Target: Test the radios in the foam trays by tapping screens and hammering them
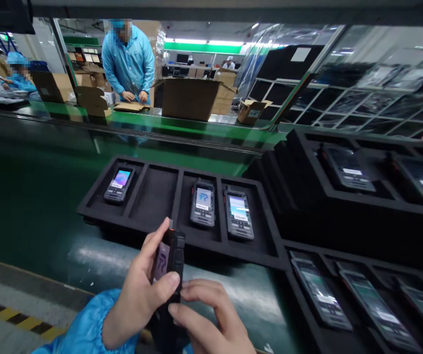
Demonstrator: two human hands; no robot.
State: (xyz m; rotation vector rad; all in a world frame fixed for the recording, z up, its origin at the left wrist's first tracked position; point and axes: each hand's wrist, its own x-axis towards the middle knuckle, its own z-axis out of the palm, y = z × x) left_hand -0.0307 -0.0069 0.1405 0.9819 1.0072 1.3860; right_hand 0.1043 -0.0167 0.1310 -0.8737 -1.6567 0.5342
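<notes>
On the left, a green conveyor belt (30, 196) carries a black foam tray with four long compartments (152, 199). Its leftmost compartment holds a small dark handset with a lit coloured screen (119, 184), the second is bare, and the third and fourth each hold a like handset (203, 203) (238, 214).

Just in front of the tray, low in the view, the left hand (137, 295) is clasped round a black rugged handset with a lit screen (169, 260), held upright and edge-on, thumb on the near face and fingers along the far side. The right hand (207, 319) is curled beneath it, fingertips touching the lower end of the handset.

The handset looks stiff, compact and moderately light, with a hard, possibly smooth casing; the glass screen is the fragile part. The narrow side edges look like the safest place to take hold, keeping fingers off the screen.

To the right stand stacked black trays (344, 211) with more handsets. Beyond the belt a person in a blue coat (128, 59) stands by brown cardboard boxes (189, 98).
</notes>
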